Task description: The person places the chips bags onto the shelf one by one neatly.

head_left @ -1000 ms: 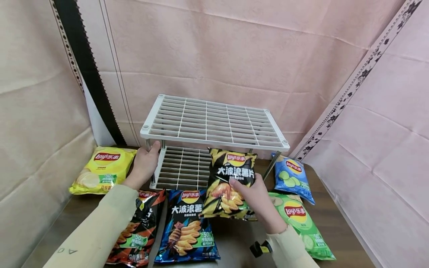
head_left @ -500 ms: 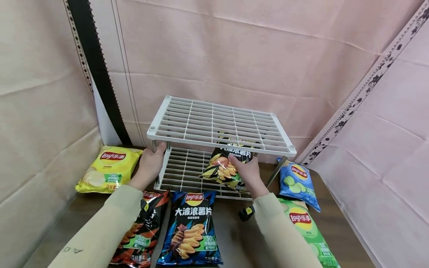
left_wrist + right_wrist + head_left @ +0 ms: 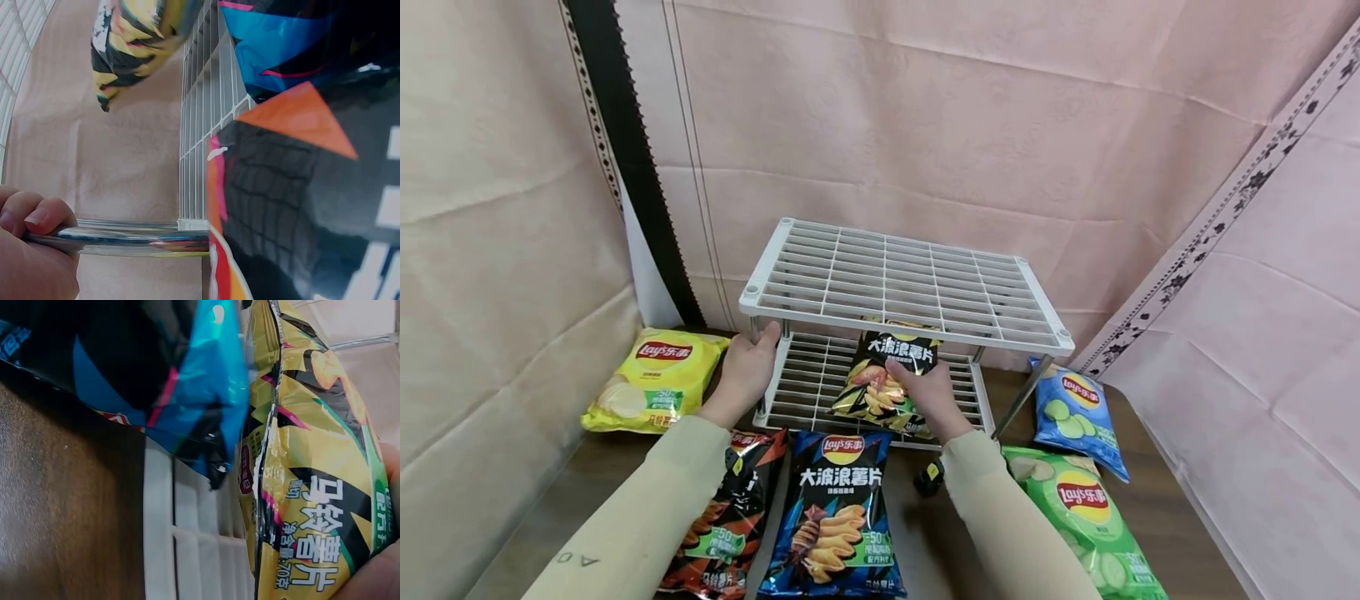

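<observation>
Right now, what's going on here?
A person's right hand holds a black-and-yellow chip bag between the white rack's two shelves; whether it touches the lower shelf is unclear. The left hand grips the rack's left front post. Five other chip bags lie around the rack.

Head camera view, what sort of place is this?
Probably a makeshift tabletop booth indoors: pale cloth hangs on three sides of a wood-grain table, where a white two-tier rack stands among chip bags.
</observation>
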The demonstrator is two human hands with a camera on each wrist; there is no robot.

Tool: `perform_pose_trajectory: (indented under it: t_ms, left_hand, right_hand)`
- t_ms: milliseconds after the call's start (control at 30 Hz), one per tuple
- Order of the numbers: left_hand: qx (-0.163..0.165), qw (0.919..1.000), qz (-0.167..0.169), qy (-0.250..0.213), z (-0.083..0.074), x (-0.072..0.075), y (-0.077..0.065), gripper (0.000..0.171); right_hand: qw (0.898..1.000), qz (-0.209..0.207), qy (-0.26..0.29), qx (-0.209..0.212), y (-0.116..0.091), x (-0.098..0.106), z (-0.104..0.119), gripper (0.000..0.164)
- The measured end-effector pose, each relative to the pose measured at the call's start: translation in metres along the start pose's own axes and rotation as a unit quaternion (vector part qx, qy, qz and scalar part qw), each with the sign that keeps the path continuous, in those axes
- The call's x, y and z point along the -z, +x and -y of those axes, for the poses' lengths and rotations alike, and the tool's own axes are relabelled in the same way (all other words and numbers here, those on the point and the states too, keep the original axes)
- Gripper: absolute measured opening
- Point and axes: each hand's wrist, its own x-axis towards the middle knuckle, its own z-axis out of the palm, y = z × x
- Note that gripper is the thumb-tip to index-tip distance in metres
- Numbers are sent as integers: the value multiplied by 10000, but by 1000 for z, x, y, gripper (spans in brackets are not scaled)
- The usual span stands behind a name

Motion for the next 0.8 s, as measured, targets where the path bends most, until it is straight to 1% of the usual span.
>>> perform_pose_trajectory:
  t_ms: [167, 300, 400, 467, 533, 600, 800]
  left_hand:
    - [-72, 9999, 6, -109, 2, -2, -1, 59]
    - [-55, 9999, -31, -142, 2, -1, -1, 59]
    - [10, 9999, -39, -118, 3, -2, -1, 60]
    - [11, 10000, -25, -76, 4, -2, -1, 61]
    - [-1, 10000, -46, -50, 4, -2, -1, 61]
    - [-14, 10000, -77, 5, 5, -2, 0, 62]
    - [80, 9998, -101, 149, 6, -2, 2, 62]
  right_hand:
    - [9999, 35, -122, 111, 3, -9, -6, 129]
    - [9993, 61, -285, 233, 4, -14, -11, 122]
    - [9986, -10, -386, 356, 2, -16, -15, 112]
    - [9975, -100, -532, 454, -1, -15, -17, 107]
    - [9953, -146, -710, 643, -5, -13, -17, 100]
    - [9921, -127, -964, 788, -9, -11, -15, 97]
    - [9850, 154, -1536, 774, -21, -4, -7, 89]
